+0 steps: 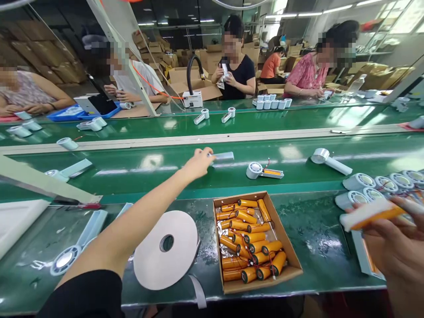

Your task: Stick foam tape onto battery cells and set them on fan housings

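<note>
Reaching out over the green belt, my left hand (200,162) has its fingers closed round the head end of a pale handheld fan (225,156), whose handle sticks out to the right. The fan's head is mostly hidden by my fingers. At the right edge my right hand (394,243) is closed on an orange battery (380,218) with a white strip along its top. Below that hand lies an open fan handle (366,254) with orange inside. A cardboard box (285,247) of orange wired batteries stands between my arms. Beside it lies a roll of white tape (149,251).
On the belt are an opened fan (254,170) and another fan (320,156). Several fan heads (361,181) cluster at right. A metal post (46,181) slants in at left. Co-workers, one in a black top (245,73), sit across the line.
</note>
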`<state>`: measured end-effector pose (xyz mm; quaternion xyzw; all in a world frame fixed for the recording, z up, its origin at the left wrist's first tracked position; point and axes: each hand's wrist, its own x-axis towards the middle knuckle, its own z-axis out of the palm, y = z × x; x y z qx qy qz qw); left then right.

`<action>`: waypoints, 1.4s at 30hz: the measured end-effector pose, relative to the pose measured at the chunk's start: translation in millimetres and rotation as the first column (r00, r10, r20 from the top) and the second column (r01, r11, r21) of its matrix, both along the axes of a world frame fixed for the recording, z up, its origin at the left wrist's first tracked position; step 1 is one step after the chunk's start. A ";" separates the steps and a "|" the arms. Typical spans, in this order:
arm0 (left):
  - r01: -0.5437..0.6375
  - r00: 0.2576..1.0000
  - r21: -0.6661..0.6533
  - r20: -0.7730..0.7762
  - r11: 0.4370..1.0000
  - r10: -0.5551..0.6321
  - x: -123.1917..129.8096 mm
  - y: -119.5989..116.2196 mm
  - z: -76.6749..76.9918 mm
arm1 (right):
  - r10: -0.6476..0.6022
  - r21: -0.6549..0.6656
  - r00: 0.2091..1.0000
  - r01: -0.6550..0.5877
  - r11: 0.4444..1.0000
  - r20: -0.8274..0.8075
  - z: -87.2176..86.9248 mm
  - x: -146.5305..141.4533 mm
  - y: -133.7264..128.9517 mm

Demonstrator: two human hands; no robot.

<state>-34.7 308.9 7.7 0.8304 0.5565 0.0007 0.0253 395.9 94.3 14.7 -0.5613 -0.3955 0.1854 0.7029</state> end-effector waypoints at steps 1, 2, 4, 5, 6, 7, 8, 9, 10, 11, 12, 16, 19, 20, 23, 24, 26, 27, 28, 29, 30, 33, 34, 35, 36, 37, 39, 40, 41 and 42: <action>0.074 0.997 -0.025 -0.014 0.997 -0.074 13.4 -8.9 -3.0 | 0.082 0.032 0.996 -0.081 0.996 -0.023 5.5 -8.6 8.0; 0.131 0.991 -0.049 -0.027 0.990 -0.133 25.8 -17.4 -5.7 | 0.187 0.063 0.982 -0.185 0.981 -0.035 10.1 -17.9 17.3; 0.192 0.979 -0.082 -0.051 0.978 -0.196 46.8 -30.7 -9.9 | 0.387 0.085 0.922 -0.385 0.919 -0.007 16.4 -37.6 38.4; 0.198 0.977 -0.090 -0.062 0.976 -0.204 55.2 -35.0 -11.3 | 0.463 0.080 0.886 -0.464 0.882 0.023 18.1 -47.6 50.0; 0.193 0.977 -0.094 -0.071 0.977 -0.200 62.5 -37.5 -12.2 | 0.524 0.077 0.850 -0.527 0.846 0.055 19.0 -57.4 62.2; 0.181 0.979 -0.094 -0.079 0.979 -0.188 68.9 -38.3 -12.7 | 0.585 0.064 0.806 -0.591 0.804 0.088 18.8 -66.9 74.9; 0.164 0.981 -0.095 -0.085 0.982 -0.172 74.5 -37.6 -12.6 | 0.641 0.041 0.757 -0.650 0.759 0.126 17.4 -75.9 87.9; 0.145 0.984 -0.097 -0.091 0.985 -0.154 79.6 -35.8 -12.0 | 0.690 0.006 0.704 -0.701 0.714 0.168 14.8 -84.3 101.2; 0.126 0.986 -0.103 -0.098 0.987 -0.136 84.2 -33.1 -11.0 | 0.728 -0.043 0.652 -0.738 0.673 0.213 11.0 -91.8 114.3; 0.108 0.987 -0.113 -0.106 0.988 -0.120 88.4 -30.0 -9.4 | 0.747 -0.106 0.610 -0.751 0.651 0.266 5.9 -98.4 127.0; 0.090 0.987 -0.128 -0.119 0.988 -0.106 92.1 -26.8 -7.5 | 0.747 -0.173 0.580 -0.741 0.649 0.324 -0.1 -104.0 138.9; 0.039 0.982 -0.190 -0.177 0.981 -0.074 101.6 -15.1 1.2 | 0.693 -0.323 0.520 -0.630 0.706 0.499 -26.6 -116.9 174.8; 0.019 0.980 -0.225 -0.188 0.974 -0.063 103.1 -8.1 6.0 | 0.660 -0.348 0.495 -0.582 0.735 0.565 -40.4 -121.4 189.9; 0.014 0.981 -0.237 -0.185 0.971 -0.059 102.9 -6.0 7.1 | 0.647 -0.358 0.481 -0.562 0.745 0.592 -43.3 -122.7 193.4; 0.003 0.985 -0.260 -0.163 0.966 -0.047 102.3 -1.3 9.0 | 0.610 -0.389 0.410 -0.504 0.771 0.678 -48.6 -125.5 200.1; 0.004 0.987 -0.263 -0.152 0.965 -0.046 102.3 -0.4 9.1 | 0.601 -0.401 0.377 -0.486 0.776 0.705 -49.5 -125.7 201.2; 0.011 0.991 -0.263 -0.124 0.965 -0.045 103.1 0.5 8.7 | 0.588 -0.432 0.304 -0.448 0.783 0.749 -50.4 -124.4 201.9; 0.014 0.993 -0.261 -0.107 0.965 -0.043 103.9 0.6 8.2 | 0.583 -0.449 0.269 -0.425 0.786 0.766 -50.2 -123.1 201.8; 0.016 0.995 -0.258 -0.090 0.966 -0.040 105.0 0.8 7.6 | 0.580 -0.466 0.234 -0.402 0.789 0.780 -49.5 -121.4 201.5; 0.015 0.997 -0.256 -0.073 0.967 -0.035 106.4 1.2 7.0 | 0.578 -0.482 0.199 -0.378 0.790 0.791 -48.5 -119.7 201.1; 0.012 0.998 -0.254 -0.056 0.967 -0.027 108.1 1.8 6.3 | 0.577 -0.498 0.165 -0.356 0.791 0.800 -47.1 -118.1 200.8; -0.005 1.000 -0.249 -0.013 0.968 0.002 114.9 4.9 4.1 | 0.583 -0.543 0.059 -0.298 0.785 0.810 -42.3 -115.2 200.9; -0.014 1.000 -0.245 -0.001 0.969 0.015 117.6 5.9 3.4 | 0.587 -0.558 0.026 -0.280 0.782 0.809 -41.2 -115.0 201.3; -0.024 1.000 -0.240 0.012 0.970 0.027 120.4 6.8 2.8 | 0.591 -0.571 -0.005 -0.260 0.778 0.807 -40.4 -115.1 201.6; -0.035 0.999 -0.233 0.024 0.972 0.042 123.2 7.3 2.1 | 0.595 -0.584 -0.033 -0.241 0.775 0.803 -40.1 -115.3 201.9; -0.047 0.998 -0.226 0.038 0.973 0.057 125.8 7.3 1.5 | 0.599 -0.595 -0.058 -0.223 0.772 0.799 -40.0 -115.4 202.1; -0.073 0.993 -0.212 0.072 0.975 0.090 130.5 6.4 0.0 | 0.603 -0.610 -0.098 -0.199 0.767 0.791 -40.3 -115.2 201.9; -0.086 0.990 -0.206 0.093 0.975 0.107 132.4 5.6 -0.8 | 0.604 -0.614 -0.113 -0.193 0.766 0.789 -40.4 -114.7 201.5; -0.098 0.986 -0.201 0.116 0.975 0.124 134.0 5.0 -1.8 | 0.605 -0.618 -0.125 -0.190 0.763 0.786 -40.5 -113.9 201.0; -0.111 0.980 -0.199 0.143 0.974 0.141 135.4 4.7 -2.9 | 0.606 -0.621 -0.135 -0.188 0.761 0.784 -40.4 -112.8 200.4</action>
